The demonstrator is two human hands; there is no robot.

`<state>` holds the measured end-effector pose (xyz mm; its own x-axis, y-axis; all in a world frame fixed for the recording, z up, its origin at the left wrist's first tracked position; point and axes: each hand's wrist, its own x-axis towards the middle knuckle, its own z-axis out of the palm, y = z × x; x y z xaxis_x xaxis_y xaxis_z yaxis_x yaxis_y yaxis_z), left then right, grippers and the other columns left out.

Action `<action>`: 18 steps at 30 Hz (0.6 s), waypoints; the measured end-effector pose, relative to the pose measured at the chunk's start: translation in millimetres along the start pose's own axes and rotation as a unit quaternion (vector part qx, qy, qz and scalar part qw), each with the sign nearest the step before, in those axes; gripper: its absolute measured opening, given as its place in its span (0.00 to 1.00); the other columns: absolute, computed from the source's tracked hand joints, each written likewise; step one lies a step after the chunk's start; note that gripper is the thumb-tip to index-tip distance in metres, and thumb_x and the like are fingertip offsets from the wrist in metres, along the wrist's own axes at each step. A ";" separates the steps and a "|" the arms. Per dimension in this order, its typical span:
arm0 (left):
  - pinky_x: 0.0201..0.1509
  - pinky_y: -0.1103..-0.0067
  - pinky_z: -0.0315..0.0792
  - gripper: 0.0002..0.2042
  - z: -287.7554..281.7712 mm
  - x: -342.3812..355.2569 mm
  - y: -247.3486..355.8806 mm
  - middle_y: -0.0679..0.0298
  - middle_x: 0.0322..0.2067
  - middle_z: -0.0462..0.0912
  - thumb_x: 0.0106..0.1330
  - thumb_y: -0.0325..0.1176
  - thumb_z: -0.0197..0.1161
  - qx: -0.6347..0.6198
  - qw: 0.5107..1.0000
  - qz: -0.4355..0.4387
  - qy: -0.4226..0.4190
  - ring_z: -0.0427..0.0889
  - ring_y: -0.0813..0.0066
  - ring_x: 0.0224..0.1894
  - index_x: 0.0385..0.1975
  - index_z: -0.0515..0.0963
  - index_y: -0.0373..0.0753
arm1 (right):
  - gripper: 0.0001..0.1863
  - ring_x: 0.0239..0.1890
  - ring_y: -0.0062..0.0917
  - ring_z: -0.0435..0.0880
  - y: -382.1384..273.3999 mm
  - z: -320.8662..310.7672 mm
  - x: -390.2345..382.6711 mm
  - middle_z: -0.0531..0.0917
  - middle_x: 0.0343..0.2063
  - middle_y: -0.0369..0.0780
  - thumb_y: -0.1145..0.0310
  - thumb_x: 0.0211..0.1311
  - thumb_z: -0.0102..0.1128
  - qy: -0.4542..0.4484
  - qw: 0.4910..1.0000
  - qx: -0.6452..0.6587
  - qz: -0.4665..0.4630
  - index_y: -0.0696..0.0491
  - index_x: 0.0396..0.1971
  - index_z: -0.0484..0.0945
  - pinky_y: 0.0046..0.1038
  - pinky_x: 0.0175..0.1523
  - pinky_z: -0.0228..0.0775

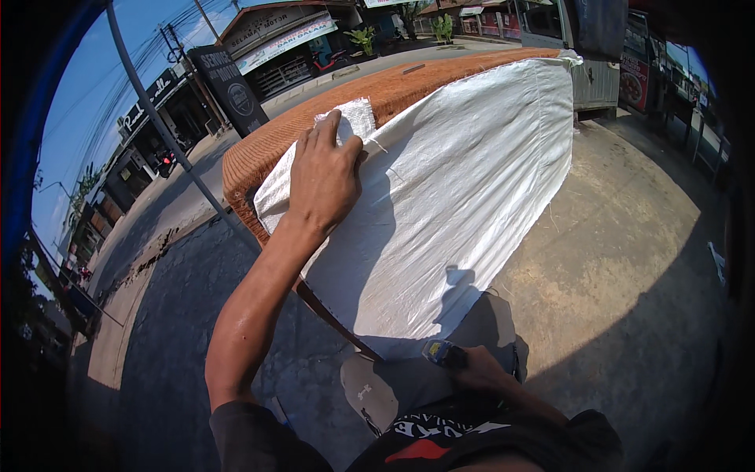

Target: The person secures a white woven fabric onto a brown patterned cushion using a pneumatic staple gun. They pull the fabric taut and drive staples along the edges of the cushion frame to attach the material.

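A sheet of white woven sacking [464,189] hangs over the open side of a piece of furniture covered in orange-brown ribbed fabric [299,118]. At the upper left, my left hand [326,173] has its fingers closed on the sheet's top edge, where a folded flap sticks up past the fingertips. Low in the middle, near the sheet's bottom edge and my legs, my right hand [480,370] grips a dark tool with a yellow patch [444,354], which looks like a staple gun. The tool is apart from the sheet's upper edge, and its far end is partly hidden.
A small dark strip [413,69] lies on the furniture's top. Concrete floor [613,228] spreads to the right, partly in shade. On the left stand a thin grey pole [157,118] and a dark signboard [228,86], with a road and shopfronts beyond. A vehicle is behind at the upper right.
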<state>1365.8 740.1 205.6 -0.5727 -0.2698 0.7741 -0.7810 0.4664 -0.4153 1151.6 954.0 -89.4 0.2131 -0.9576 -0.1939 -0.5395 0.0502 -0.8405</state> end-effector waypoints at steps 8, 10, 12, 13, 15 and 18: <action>0.57 0.62 0.67 0.05 -2.8 1.0 2.7 0.55 0.50 0.83 0.66 0.30 0.63 0.042 0.997 -0.001 0.064 0.81 0.57 0.54 0.38 0.81 0.37 | 0.20 0.44 0.43 0.89 1.4 -2.2 -4.9 0.88 0.37 0.51 0.59 0.58 0.66 -0.009 0.999 -0.010 -0.036 0.54 0.47 0.83 0.39 0.50 0.78; 0.54 0.61 0.70 0.05 -0.6 -0.6 -4.7 0.53 0.49 0.82 0.66 0.30 0.63 -0.004 1.000 -0.017 0.021 0.82 0.53 0.51 0.36 0.80 0.36 | 0.20 0.48 0.47 0.86 -6.6 -3.5 -4.5 0.87 0.40 0.52 0.58 0.60 0.65 -0.029 0.999 -0.009 -0.028 0.52 0.48 0.83 0.41 0.53 0.77; 0.50 0.61 0.74 0.05 4.3 -0.8 -1.7 0.51 0.46 0.82 0.66 0.31 0.63 -0.078 0.996 -0.041 -0.028 0.83 0.48 0.47 0.34 0.79 0.36 | 0.20 0.48 0.47 0.86 -8.4 -8.5 -6.4 0.87 0.40 0.52 0.57 0.59 0.65 -0.025 1.000 -0.001 -0.013 0.53 0.48 0.83 0.40 0.52 0.77; 0.46 0.60 0.74 0.05 6.4 -2.6 -0.5 0.51 0.44 0.82 0.66 0.31 0.63 -0.094 0.994 -0.057 -0.019 0.84 0.47 0.44 0.35 0.79 0.36 | 0.20 0.48 0.46 0.87 -8.4 -10.1 -6.5 0.87 0.40 0.52 0.57 0.59 0.65 -0.023 1.000 0.004 -0.007 0.53 0.48 0.83 0.40 0.52 0.77; 0.40 0.58 0.76 0.05 8.2 -3.4 0.3 0.50 0.40 0.82 0.66 0.30 0.63 -0.125 0.989 -0.085 0.000 0.84 0.44 0.39 0.35 0.78 0.36 | 0.20 0.46 0.46 0.87 -8.2 -11.3 -4.8 0.88 0.38 0.52 0.57 0.58 0.65 -0.018 1.000 0.012 -0.008 0.54 0.45 0.84 0.40 0.51 0.78; 0.38 0.56 0.77 0.06 3.5 7.6 -17.7 0.50 0.38 0.81 0.62 0.30 0.63 -0.104 0.990 -0.073 -0.060 0.85 0.45 0.36 0.35 0.77 0.36 | 0.20 0.43 0.45 0.88 2.1 -14.5 8.2 0.88 0.34 0.51 0.56 0.57 0.66 -0.007 1.000 -0.002 -0.017 0.57 0.41 0.84 0.39 0.48 0.78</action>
<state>1374.3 726.7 217.2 -0.4931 -0.4400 0.7505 -0.7966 0.5751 -0.1862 1140.4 942.2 -85.5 0.2424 -0.9548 -0.1723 -0.5344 0.0168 -0.8451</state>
